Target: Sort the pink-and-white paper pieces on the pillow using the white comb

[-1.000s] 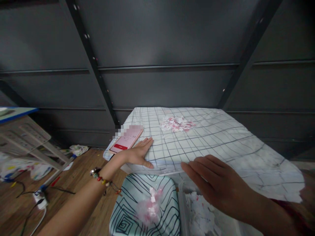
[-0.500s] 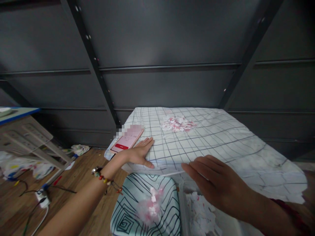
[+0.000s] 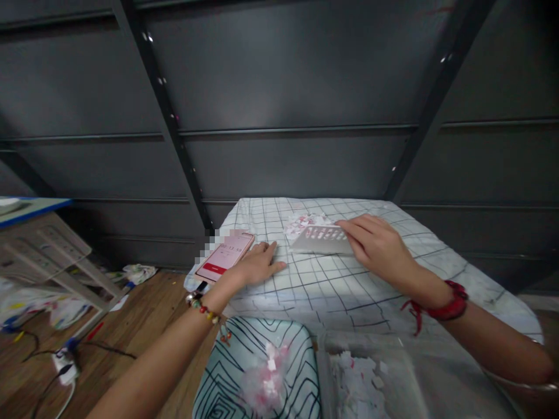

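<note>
the right hand pinches a white perforated plate by its right end, long axis crosswise, just on the near side of the paper-scrap pile; touching or not, hard to tell. the left hand, fingers spread, lies farther off, left of the pile. earlier, the right hand was well apart from it

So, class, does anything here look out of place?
Mostly the floor: a white plug block lies there amid trailing cables, with a crumpled bundle farther off, which looks untidy. The paper scraps look heaped, not spilled.
</note>
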`<state>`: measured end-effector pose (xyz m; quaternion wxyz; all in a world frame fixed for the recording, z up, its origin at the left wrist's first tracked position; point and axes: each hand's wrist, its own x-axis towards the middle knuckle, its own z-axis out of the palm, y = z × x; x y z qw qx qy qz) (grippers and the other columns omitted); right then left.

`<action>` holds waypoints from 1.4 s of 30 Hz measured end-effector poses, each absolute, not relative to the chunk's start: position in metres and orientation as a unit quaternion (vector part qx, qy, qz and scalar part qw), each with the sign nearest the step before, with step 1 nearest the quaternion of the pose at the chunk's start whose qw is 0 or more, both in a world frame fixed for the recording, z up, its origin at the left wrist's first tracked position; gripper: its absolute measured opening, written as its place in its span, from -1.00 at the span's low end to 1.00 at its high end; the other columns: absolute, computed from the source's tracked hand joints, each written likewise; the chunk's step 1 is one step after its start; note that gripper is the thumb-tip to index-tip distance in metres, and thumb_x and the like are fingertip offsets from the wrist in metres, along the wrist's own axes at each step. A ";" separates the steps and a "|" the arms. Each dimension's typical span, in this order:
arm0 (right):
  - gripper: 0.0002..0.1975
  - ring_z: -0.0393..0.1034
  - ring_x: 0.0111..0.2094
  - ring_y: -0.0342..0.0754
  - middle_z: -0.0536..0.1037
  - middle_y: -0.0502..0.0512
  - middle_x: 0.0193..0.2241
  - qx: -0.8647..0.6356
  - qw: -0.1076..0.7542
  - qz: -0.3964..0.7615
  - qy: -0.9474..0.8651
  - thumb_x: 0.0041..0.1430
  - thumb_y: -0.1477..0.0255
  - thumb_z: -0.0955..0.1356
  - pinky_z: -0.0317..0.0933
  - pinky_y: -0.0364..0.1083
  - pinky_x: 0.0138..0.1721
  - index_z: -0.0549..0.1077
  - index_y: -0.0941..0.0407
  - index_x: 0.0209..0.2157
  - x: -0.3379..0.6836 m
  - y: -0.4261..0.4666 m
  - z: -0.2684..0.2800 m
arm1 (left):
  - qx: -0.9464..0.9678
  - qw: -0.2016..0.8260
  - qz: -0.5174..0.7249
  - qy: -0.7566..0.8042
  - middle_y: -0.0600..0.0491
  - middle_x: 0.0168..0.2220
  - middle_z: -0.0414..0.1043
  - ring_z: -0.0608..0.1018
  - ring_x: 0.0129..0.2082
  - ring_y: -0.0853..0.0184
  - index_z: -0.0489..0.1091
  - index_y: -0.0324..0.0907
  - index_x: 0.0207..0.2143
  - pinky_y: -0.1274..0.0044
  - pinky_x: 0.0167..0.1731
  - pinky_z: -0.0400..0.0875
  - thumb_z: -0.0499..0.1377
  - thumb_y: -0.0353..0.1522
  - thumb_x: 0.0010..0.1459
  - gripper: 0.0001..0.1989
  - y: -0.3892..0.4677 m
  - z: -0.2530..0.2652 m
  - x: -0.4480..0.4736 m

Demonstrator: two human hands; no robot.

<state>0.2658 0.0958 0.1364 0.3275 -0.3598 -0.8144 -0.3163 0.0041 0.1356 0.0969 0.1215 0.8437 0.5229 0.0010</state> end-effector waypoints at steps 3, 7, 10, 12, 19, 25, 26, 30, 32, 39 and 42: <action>-0.75 0.33 -0.34 0.01 0.50 0.17 -0.39 -0.381 0.333 -0.289 -0.813 0.13 0.60 0.19 0.21 -0.02 -0.30 0.45 0.22 -0.24 0.268 0.128 0.128 | 0.835 0.098 0.035 0.540 -0.34 0.27 -0.15 -0.04 0.25 -0.07 -0.15 -0.45 0.25 0.26 0.17 -0.06 -0.10 0.05 0.12 -0.12 0.142 0.089 0.015; -0.73 0.33 -0.32 0.01 0.51 0.19 -0.39 -0.370 0.318 -0.227 -0.843 0.10 0.63 0.18 0.22 -0.01 -0.27 0.46 0.23 -0.26 0.266 0.151 0.120 | 0.843 0.103 0.040 0.526 -0.31 0.28 -0.22 -0.08 0.27 0.01 -0.16 -0.46 0.25 0.30 0.19 -0.12 -0.11 0.10 0.09 -0.07 0.145 0.077 0.018; -0.67 0.34 -0.29 -0.01 0.51 0.14 -0.38 -0.344 0.295 -0.179 -0.873 0.04 0.69 0.16 0.23 -0.03 -0.23 0.45 0.18 -0.26 0.270 0.154 0.121 | 0.845 0.095 0.032 0.526 -0.28 0.29 -0.24 -0.11 0.28 0.02 -0.17 -0.44 0.26 0.27 0.20 -0.17 -0.15 0.12 0.09 -0.06 0.144 0.073 0.016; -0.64 0.35 -0.28 -0.03 0.52 0.12 -0.37 -0.334 0.279 -0.156 -0.887 0.01 0.71 0.15 0.23 -0.04 -0.21 0.45 0.15 -0.27 0.279 0.152 0.124 | 0.848 0.096 0.022 0.521 -0.27 0.29 -0.27 -0.14 0.28 0.02 -0.19 -0.43 0.26 0.27 0.20 -0.18 -0.16 0.14 0.08 -0.04 0.143 0.072 0.015; -0.71 0.35 -0.27 -0.03 0.52 0.11 -0.36 -0.345 0.320 -0.150 -0.869 0.08 0.64 0.16 0.21 -0.03 -0.20 0.44 0.13 -0.30 0.302 0.148 0.133 | 0.852 0.105 -0.007 0.513 -0.27 0.30 -0.35 -0.20 0.28 0.02 -0.25 -0.42 0.27 0.23 0.20 -0.21 -0.11 0.16 0.04 0.01 0.136 0.079 0.021; -0.68 0.35 -0.26 -0.04 0.52 0.09 -0.37 -0.355 0.317 -0.114 -0.872 0.05 0.68 0.15 0.19 -0.03 -0.21 0.44 0.12 -0.32 0.292 0.157 0.119 | 0.858 0.118 -0.025 0.499 -0.24 0.30 -0.42 -0.25 0.28 0.03 -0.33 -0.40 0.28 0.19 0.19 -0.26 -0.09 0.19 0.00 0.07 0.129 0.081 0.031; -0.67 0.36 -0.26 -0.05 0.52 0.09 -0.36 -0.354 0.318 -0.108 -0.873 0.04 0.68 0.14 0.18 -0.03 -0.21 0.43 0.11 -0.32 0.294 0.156 0.118 | 0.858 0.113 -0.023 0.500 -0.24 0.30 -0.41 -0.25 0.28 0.03 -0.33 -0.40 0.28 0.19 0.19 -0.26 -0.09 0.19 -0.01 0.07 0.129 0.080 0.031; -0.66 0.35 -0.23 -0.05 0.52 0.08 -0.35 -0.343 0.294 -0.103 -0.886 0.03 0.68 0.14 0.16 -0.02 -0.18 0.43 0.10 -0.29 0.311 0.144 0.124 | 0.857 0.103 -0.029 0.504 -0.24 0.30 -0.40 -0.24 0.28 0.02 -0.32 -0.39 0.28 0.17 0.19 -0.24 -0.10 0.22 -0.03 0.09 0.129 0.080 0.030; -0.69 0.35 -0.25 -0.06 0.52 0.07 -0.36 -0.336 0.275 -0.100 -0.896 0.07 0.64 0.15 0.16 -0.03 -0.18 0.43 0.09 -0.29 0.323 0.134 0.131 | 0.852 0.108 -0.041 0.511 -0.24 0.30 -0.41 -0.26 0.28 0.00 -0.33 -0.38 0.28 0.15 0.18 -0.24 -0.09 0.23 -0.05 0.11 0.129 0.082 0.032; -0.68 0.33 -0.25 -0.07 0.50 0.08 -0.36 -0.347 0.272 -0.122 -0.890 0.09 0.64 0.14 0.14 -0.05 -0.19 0.43 0.11 -0.26 0.336 0.112 0.142 | 0.870 0.112 -0.044 0.477 -0.22 0.30 -0.45 -0.31 0.27 -0.02 -0.33 -0.35 0.29 0.14 0.18 -0.27 -0.02 0.23 -0.12 0.15 0.130 0.091 0.054; -0.67 0.32 -0.25 -0.07 0.49 0.09 -0.35 -0.355 0.274 -0.125 -0.885 0.07 0.66 0.13 0.14 -0.05 -0.18 0.42 0.12 -0.26 0.332 0.113 0.138 | 0.880 0.121 -0.044 0.457 -0.22 0.30 -0.44 -0.27 0.28 0.01 -0.34 -0.38 0.28 0.19 0.20 -0.25 -0.03 0.23 -0.11 0.16 0.131 0.086 0.061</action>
